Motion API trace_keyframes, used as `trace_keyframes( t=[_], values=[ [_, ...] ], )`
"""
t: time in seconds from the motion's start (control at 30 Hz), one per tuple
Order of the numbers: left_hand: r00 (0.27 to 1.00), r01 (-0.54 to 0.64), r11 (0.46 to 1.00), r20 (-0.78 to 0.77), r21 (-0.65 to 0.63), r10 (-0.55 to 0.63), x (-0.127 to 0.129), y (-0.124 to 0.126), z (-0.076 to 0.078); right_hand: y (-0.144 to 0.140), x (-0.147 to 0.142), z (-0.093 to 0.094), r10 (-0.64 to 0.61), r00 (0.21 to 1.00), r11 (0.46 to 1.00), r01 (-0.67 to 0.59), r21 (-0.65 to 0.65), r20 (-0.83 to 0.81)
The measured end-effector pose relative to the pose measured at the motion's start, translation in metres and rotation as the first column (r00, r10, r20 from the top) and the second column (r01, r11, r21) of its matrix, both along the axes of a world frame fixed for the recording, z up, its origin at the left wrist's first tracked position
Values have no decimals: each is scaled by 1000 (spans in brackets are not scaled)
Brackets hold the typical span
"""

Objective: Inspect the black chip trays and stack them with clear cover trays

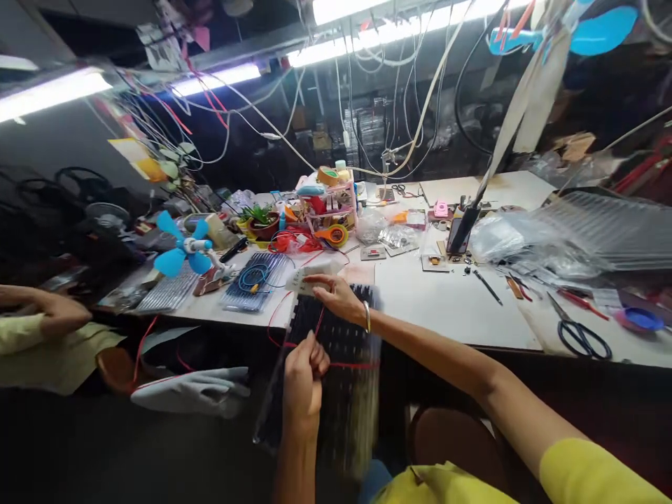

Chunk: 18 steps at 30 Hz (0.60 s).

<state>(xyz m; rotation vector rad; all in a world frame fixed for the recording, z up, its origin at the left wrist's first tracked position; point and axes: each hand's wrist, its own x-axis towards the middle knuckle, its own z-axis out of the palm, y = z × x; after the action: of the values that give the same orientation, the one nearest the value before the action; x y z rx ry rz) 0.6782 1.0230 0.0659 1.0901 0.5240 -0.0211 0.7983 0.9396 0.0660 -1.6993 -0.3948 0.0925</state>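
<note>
Against the near edge of the white table (pixel 451 308), a dark ribbed tray (pixel 336 378) leans; left hand (pixel 304 371) fisted on red wire (pixel 346 365), right hand (pixel 339 297) pinching a white part (pixel 309 278). Tray seems light, flexible; best held by edges.

Plastics, wire and a matt board

The black tray (pixel 336 357) is looking like ribbed glossy plastic, the red wire (pixel 278 329) is showing smooth insulation, the table (pixel 451 308) is appearing matt and pale, and the scissors (pixel 580 334) are showing black plastic handles.
</note>
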Motion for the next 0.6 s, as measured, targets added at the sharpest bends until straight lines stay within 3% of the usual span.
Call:
trace_keyframes(
  t=[0.07,0.13,0.23,0.33,0.43,0.5,0.6],
  values=[
    [999,37,999,-28,-38,-38,47,8,-13,-7,42,-12,-103,995,995,103,-10,3],
    [996,50,998,-65,-45,-53,91,18,-29,-35,72,-29,-252,968,968,252,-4,-12],
    [992,45,999,-115,-13,-46,157,35,-51,-105,74,-64,-486,868,873,487,-15,-107],
    [984,64,997,-168,34,-58,219,38,-71,-168,12,-108,-685,681,722,683,-112,-259],
    [976,88,992,-204,85,-69,261,26,-86,-191,-84,-141,-796,480,584,769,-259,-370],
    [970,132,985,-219,108,-105,272,17,-89,-188,-143,-152,-813,408,553,764,-332,-416],
    [956,228,965,-217,129,-197,265,11,-82,-175,-207,-155,-801,378,563,739,-370,-465]
  ],
)
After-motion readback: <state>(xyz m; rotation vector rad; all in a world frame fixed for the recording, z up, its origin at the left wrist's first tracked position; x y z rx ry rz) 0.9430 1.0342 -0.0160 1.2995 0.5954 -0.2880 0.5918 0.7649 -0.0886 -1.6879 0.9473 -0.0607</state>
